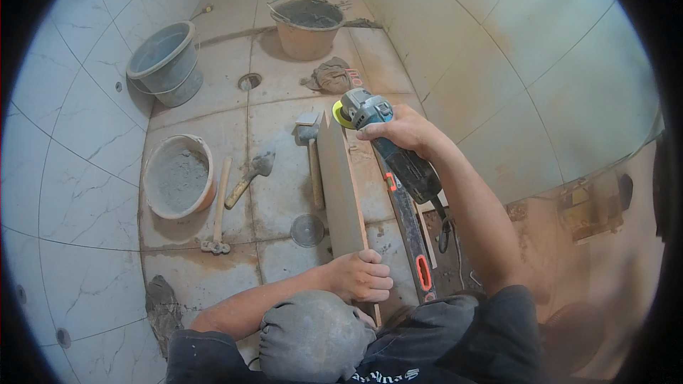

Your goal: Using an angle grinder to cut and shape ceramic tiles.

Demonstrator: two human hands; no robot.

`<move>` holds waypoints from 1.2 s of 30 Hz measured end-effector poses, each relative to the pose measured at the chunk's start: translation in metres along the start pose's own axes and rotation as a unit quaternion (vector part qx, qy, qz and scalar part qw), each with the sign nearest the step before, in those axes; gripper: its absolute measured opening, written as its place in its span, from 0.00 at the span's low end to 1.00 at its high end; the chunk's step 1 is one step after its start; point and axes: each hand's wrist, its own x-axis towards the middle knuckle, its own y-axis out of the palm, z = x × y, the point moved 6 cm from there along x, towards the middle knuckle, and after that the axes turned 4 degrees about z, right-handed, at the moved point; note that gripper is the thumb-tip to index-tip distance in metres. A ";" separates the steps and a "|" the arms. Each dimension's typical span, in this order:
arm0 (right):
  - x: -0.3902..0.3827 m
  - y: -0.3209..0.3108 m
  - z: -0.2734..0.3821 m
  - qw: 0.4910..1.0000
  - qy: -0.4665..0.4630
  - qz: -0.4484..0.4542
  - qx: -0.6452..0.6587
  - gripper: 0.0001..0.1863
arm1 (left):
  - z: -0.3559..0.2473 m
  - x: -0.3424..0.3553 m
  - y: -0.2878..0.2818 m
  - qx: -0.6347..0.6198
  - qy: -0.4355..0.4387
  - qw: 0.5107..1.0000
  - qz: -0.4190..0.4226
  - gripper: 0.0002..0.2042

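Closest in, below the dark sleeves, the left hand (361, 276) is clenched over the edge of a long beige tile strip (340, 185) near its close end, knuckles up, fingers curled round the rim. The strip stands on its long side and runs away from the person across the tiled floor (281, 259). To its right lies a dark spirit level (410, 227) with orange-rimmed windows, and a black cord (444, 235) loops just beside it. Left of the strip are a flat round metal disc (307, 230), a hammer (222, 206) with a pale wooden handle, its head toward the person, a trowel (249, 178) crusted with grey, and a mallet (316, 171) lying close along the strip. A bucket (208, 195) of grey mix stands beyond the hammer, by the left wall. The right hand (400, 130) grasps a blue-and-black angle grinder (384, 144) from above, its yellow-green disc (339, 115) at the strip's far end (whether the 2 actually touch, I cannot tell). Farther off, a crumpled brown cloth (331, 76) lies on the floor, with a round floor hole (249, 82) to its left. Farthest are 2 more buckets: a tilted grey one (178, 87) against the left wall and an orange one (306, 41) with dark contents.
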 end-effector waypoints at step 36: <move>0.007 0.004 -0.001 0.999 -0.014 0.011 -0.032 0.32 | 0.001 -0.008 0.016 0.023 0.009 1.000 0.009 0.30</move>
